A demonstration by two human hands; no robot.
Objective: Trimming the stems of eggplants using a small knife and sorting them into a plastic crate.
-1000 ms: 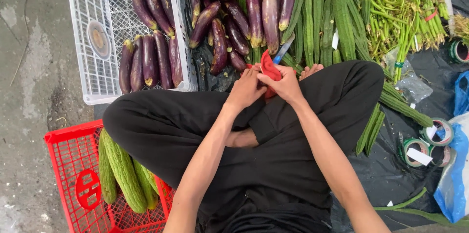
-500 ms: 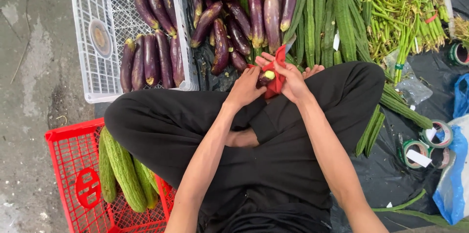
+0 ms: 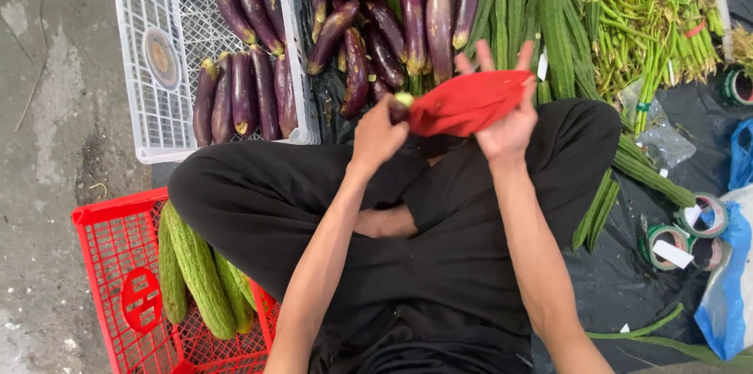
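Since half a second ago, both hands have been lifting away from the lap, and the crumpled red plastic bag (image 3: 464,102) is now spreading wider between them. The left hand (image 3: 378,136) is closing its fingers around the stem end of a dark purple eggplant (image 3: 398,110), whose pale green cap is poking out just above the knuckles; the rest of the eggplant is sitting inside the bag. The right hand (image 3: 506,119) is holding the bag from underneath, palm turned up, with its fingers (image 3: 524,56) fanning out wide behind the red plastic and the thumb side pinning it. Both forearms are reaching forward over crossed legs in black trousers (image 3: 439,264).

Beyond the hands, a heap of long purple eggplants (image 3: 392,25) is lying on a black ground sheet (image 3: 620,288), beside long ridged green gourds (image 3: 541,17) and a pile of thin green stalks (image 3: 651,9). A white plastic crate (image 3: 161,119) to the left is holding a row of eggplants, and a red plastic crate (image 3: 118,280) near the left knee is holding bumpy green gourds (image 3: 196,272). Rolls of tape (image 3: 690,233) are resting on the sheet to the right, next to a blue plastic bag (image 3: 725,295). Grey concrete floor (image 3: 47,107) is showing along the left edge
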